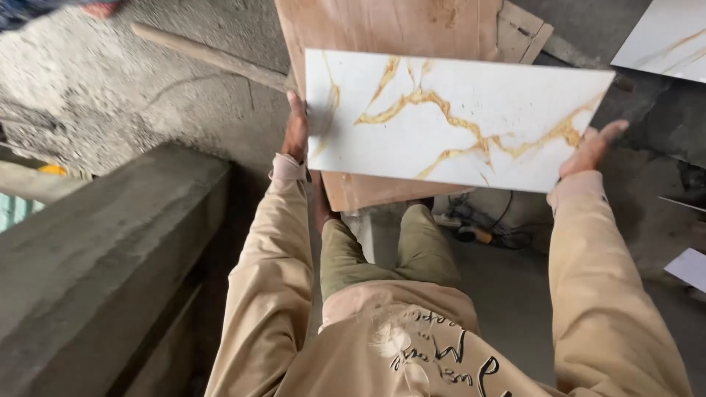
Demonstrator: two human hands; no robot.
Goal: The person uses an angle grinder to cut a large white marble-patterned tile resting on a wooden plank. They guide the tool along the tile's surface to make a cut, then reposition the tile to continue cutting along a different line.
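Marble-patterned tile [448, 121] spans between both hands, left hand [297, 132] gripping one short edge, right hand [590, 149] pressing the other.

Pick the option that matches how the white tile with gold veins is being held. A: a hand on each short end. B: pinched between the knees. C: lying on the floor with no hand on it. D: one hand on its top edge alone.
A: the left hand grips one short end of the white tile and the right hand presses the other, holding it up in front of the person above the brown board.
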